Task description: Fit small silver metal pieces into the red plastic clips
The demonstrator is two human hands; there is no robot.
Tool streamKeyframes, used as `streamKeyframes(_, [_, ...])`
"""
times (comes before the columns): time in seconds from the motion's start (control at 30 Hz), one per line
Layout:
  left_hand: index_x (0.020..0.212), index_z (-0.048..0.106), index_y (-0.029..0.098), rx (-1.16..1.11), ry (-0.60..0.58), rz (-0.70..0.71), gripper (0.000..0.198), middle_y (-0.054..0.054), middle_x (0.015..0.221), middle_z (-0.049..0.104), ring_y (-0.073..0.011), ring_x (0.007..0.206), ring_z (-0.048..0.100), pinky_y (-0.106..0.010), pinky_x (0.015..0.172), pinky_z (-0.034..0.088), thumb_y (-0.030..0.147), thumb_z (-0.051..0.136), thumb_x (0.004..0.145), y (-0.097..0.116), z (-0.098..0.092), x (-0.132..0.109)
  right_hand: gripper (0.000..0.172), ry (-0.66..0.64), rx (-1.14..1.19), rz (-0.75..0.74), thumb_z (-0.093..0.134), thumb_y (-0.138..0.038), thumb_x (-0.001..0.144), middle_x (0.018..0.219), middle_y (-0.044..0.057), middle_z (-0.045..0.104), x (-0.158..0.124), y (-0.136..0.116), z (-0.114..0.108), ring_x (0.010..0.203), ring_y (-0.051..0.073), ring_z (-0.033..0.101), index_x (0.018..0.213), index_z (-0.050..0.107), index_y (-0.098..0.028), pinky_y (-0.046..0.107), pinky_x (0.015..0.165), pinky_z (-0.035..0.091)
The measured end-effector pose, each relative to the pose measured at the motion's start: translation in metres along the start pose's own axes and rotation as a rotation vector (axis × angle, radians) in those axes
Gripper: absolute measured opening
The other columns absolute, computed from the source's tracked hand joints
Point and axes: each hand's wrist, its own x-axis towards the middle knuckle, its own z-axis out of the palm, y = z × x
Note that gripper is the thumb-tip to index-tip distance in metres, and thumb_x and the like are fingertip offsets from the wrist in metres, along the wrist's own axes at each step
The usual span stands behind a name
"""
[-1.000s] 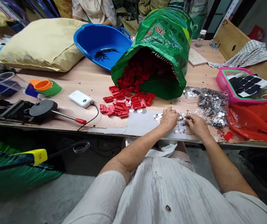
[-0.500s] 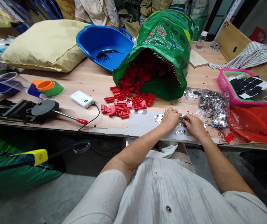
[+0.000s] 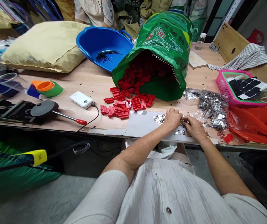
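Observation:
My left hand (image 3: 172, 119) is over the small shiny metal pieces (image 3: 159, 119) on a grey sheet (image 3: 140, 126), its fingers bent and pressed together. Close on its right, my right hand (image 3: 195, 128) pinches with thumb and forefinger. The fingertips of both hands nearly meet, and whatever they hold is too small or hidden to make out. More loose metal bits (image 3: 180, 132) lie just below the fingers. A clear plastic bag (image 3: 214, 109) full of such pieces is beyond my right hand. Red plastic parts (image 3: 121, 105) are heaped to the left, before the mouth of a green sack (image 3: 163, 37).
A blue basin (image 3: 105, 43) with thin black pieces stands behind. On the left are a lever press (image 3: 44, 109), a white power bank (image 3: 81, 99) and a stuffed beige sack (image 3: 44, 46). A pink basket (image 3: 224, 82) and red plastic bag (image 3: 257, 124) lie right. Another person (image 3: 93, 12) is across the table.
My left hand has shifted very slightly right, and its fingers remain bent. The right hand stays by it with a small change in its finger pose. The other things keep their places.

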Motion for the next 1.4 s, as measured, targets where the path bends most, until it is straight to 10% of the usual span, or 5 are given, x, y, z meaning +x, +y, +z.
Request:
streamKeyframes(1.07, [0.092,0.073,0.02,0.074,0.019,0.122,0.019,-0.012,0.093,0.067,-0.027,0.101,0.048,-0.042,0.084,0.032,0.017,0.055,0.086,-0.004,0.008,0.015,0.022,0.012,-0.04,-0.018,0.051,-0.028,0.093,0.105,0.006,0.072,-0.025,0.014,-0.016,0.096,0.024,0.066,0.104,0.07,-0.024,0.036,0.083,0.049])
streamKeyframes(1.4, [0.09,0.073,0.02,-0.037,-0.087,-0.088,0.02,-0.009,0.094,0.072,-0.0262,0.103,0.051,-0.039,0.086,0.036,0.018,0.054,0.086,-0.003,-0.011,0.014,0.018,-0.055,-0.139,0.0,0.057,-0.035,0.09,0.101,0.005,0.07,-0.027,0.01,-0.006,0.09,0.023,0.064,0.099,0.07,-0.026,0.033,0.073,0.046])
